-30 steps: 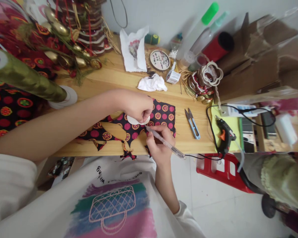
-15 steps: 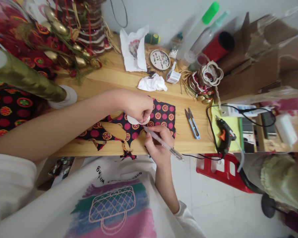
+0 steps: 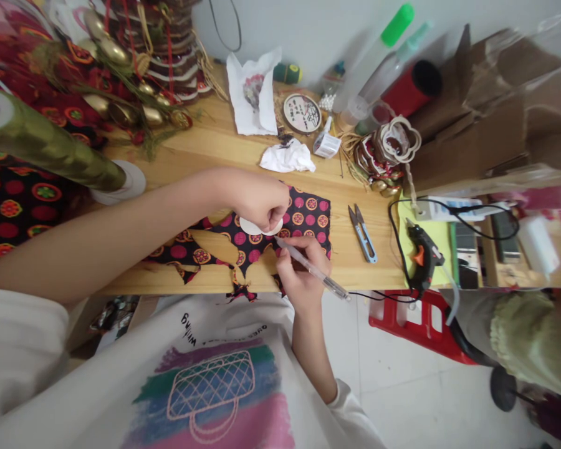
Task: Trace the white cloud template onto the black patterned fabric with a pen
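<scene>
One pen (image 3: 312, 268), pinched between thumb and fingers of the right hand (image 3: 305, 275), lay right of and below frame centre, its long axis slanting, tip upper-left. The left hand (image 3: 262, 199), fingers curled together, rested on a white piece (image 3: 249, 227) atop patterned cloth (image 3: 309, 218).

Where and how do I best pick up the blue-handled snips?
I'd grip across the blue handles of the snips, coming straight down from above. They lie flat on the table, handles toward the near edge, while the pointed blades are open and face the wall.
</scene>
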Demonstrator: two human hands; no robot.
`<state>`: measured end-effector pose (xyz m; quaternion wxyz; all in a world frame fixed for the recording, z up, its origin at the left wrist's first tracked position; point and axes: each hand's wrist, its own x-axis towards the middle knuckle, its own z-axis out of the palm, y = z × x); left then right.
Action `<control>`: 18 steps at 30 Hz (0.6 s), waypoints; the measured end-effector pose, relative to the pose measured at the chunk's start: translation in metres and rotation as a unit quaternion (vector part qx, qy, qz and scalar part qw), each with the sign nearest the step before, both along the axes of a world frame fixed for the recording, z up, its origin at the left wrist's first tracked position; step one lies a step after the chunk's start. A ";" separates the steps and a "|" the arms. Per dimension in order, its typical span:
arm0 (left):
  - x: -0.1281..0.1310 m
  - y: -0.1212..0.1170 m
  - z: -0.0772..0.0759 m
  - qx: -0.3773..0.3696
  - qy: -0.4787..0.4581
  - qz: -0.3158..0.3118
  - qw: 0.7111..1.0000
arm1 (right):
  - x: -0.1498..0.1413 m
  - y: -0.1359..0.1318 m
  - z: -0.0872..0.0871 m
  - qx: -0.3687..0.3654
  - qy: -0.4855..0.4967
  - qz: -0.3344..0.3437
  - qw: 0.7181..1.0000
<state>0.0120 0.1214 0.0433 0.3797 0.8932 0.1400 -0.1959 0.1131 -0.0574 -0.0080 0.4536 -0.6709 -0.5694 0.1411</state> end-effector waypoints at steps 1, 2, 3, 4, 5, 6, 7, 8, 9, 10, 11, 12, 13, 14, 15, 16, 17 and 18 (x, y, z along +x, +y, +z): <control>0.000 0.000 -0.001 -0.003 0.001 0.001 1.000 | 0.000 0.000 0.000 0.005 -0.002 0.006 1.000; 0.000 0.000 -0.001 -0.005 0.001 0.003 1.000 | 0.000 0.000 0.001 0.010 -0.007 0.016 1.000; 0.000 0.000 -0.002 -0.008 0.000 0.003 1.000 | 0.000 0.001 0.001 0.015 -0.014 0.028 0.999; 0.000 0.000 -0.002 -0.011 -0.002 0.005 1.000 | 0.000 0.002 0.002 0.019 -0.021 0.039 0.999; 0.000 0.000 -0.002 -0.012 -0.004 0.006 1.000 | 0.000 0.002 0.004 0.020 -0.029 0.048 0.998; -0.001 0.000 -0.001 -0.013 -0.008 0.007 1.000 | 0.000 0.003 0.004 0.019 -0.036 0.056 0.998; -0.001 -0.001 -0.001 -0.013 -0.013 0.007 1.000 | 0.000 0.004 0.005 0.018 -0.041 0.063 0.997; -0.001 -0.001 0.000 -0.013 -0.019 0.007 1.000 | 0.000 0.005 0.006 0.017 -0.046 0.068 0.997; -0.001 -0.001 0.000 -0.013 -0.023 0.007 1.000 | 0.000 0.005 0.006 0.016 -0.049 0.069 0.996; -0.001 -0.001 0.000 -0.013 -0.027 0.006 1.000 | 0.000 0.005 0.005 0.015 -0.049 0.067 0.996; -0.001 -0.001 0.000 -0.013 -0.030 0.005 0.999 | 0.000 0.004 0.004 0.014 -0.046 0.062 0.997; -0.001 -0.001 0.000 -0.012 -0.031 0.004 0.999 | 0.000 0.004 0.003 0.013 -0.039 0.051 0.998; -0.001 -0.001 0.000 -0.011 -0.031 0.004 0.999 | 0.000 0.003 0.002 0.011 -0.029 0.037 0.999; -0.001 0.000 -0.001 -0.011 -0.031 0.003 0.999 | 0.000 0.002 0.001 0.008 -0.017 0.023 1.000; -0.001 0.000 -0.001 -0.010 -0.030 0.002 0.999 | 0.000 0.002 0.000 0.007 -0.006 0.013 1.000; 0.000 0.000 -0.001 -0.008 -0.029 0.000 1.000 | 0.000 0.001 0.000 0.005 -0.001 0.009 1.000; 0.000 0.000 -0.001 -0.006 -0.027 -0.001 1.000 | 0.000 0.001 0.000 0.005 -0.001 0.011 1.000; 0.000 0.000 -0.001 -0.004 -0.025 -0.003 1.000 | 0.000 0.001 0.000 0.005 -0.007 0.020 1.000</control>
